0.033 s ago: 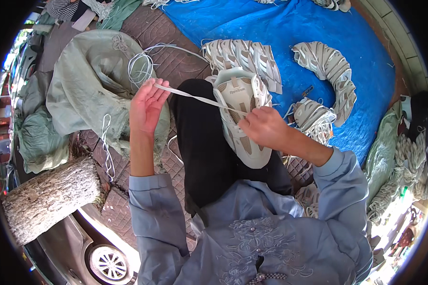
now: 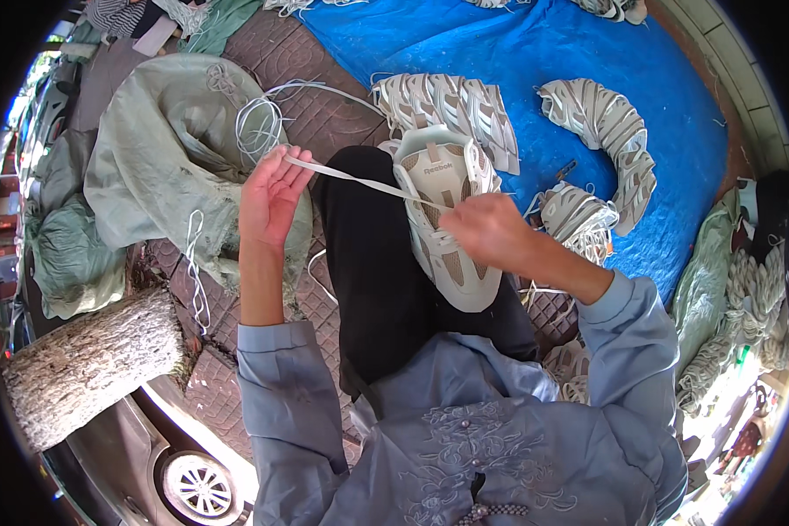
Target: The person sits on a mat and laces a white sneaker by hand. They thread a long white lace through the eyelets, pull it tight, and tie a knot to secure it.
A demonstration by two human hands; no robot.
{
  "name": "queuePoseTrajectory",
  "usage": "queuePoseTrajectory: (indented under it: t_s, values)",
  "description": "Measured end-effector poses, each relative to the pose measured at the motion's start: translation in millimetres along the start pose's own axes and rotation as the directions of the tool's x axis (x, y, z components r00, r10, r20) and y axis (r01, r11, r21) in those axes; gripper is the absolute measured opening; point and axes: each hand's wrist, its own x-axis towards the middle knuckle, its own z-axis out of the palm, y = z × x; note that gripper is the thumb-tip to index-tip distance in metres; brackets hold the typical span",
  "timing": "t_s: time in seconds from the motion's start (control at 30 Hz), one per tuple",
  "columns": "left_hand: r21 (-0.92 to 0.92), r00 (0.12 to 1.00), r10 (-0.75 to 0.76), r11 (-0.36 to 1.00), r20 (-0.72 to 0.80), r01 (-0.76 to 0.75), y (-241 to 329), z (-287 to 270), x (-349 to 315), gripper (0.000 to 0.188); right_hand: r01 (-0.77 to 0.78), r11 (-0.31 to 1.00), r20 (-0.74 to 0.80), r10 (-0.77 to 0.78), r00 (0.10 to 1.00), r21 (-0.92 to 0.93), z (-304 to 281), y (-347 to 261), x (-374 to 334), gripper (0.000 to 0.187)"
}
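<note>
A white-and-beige sneaker upper (image 2: 467,287) without a visible sole lies on my lap, toe toward me. A flat white shoelace (image 2: 359,179) stretches across it between my hands. My left hand (image 2: 274,197) pinches the lace at thumb and fingertips, palm partly turned up, left of the shoe. Closed over the shoe's right eyelet side, my right hand (image 2: 491,232) grips the lace's other end. Its fingertips are mostly hidden. A loose coil of white lace (image 2: 259,127) lies just beyond my left hand.
A blue tarp (image 2: 684,123) carries a row of nested shoe uppers (image 2: 447,110), a curved stack of uppers (image 2: 622,149) and a laced bundle (image 2: 574,215). At the left are a grey-green sack (image 2: 149,149), a rough stone block (image 2: 96,359) and a car wheel (image 2: 200,486).
My right hand has turned and shifted very slightly at the shoe's eyelet side, its fingers a little blurred. My left hand stays in place with the lace still taut.
</note>
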Motion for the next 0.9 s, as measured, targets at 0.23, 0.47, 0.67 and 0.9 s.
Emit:
queuePoseTrajectory:
  t_s: [0.23,0.47,0.67,0.9]
  values:
    - [-0.026,0.983,0.176,0.984,-0.047,-0.178,7,-38,19,0.020,0.026,0.997,0.142,-0.015,0.990,-0.074,12,14,8,0.018]
    - [0.032,0.965,0.188,0.982,-0.185,-0.186,3,-70,34,0.028,-0.561,0.644,0.065,0.625,0.778,0.521,-9,30,-23,0.027]
    - [0.090,0.970,0.153,0.986,-0.191,-0.138,6,-74,34,0.031,-0.708,0.695,0.156,0.691,0.706,0.126,2,36,-56,0.047]
    - [-0.005,0.959,0.147,0.988,-0.241,-0.152,53,-119,42,0.022,-0.867,0.428,0.234,0.843,0.485,0.256,31,54,-59,0.028]
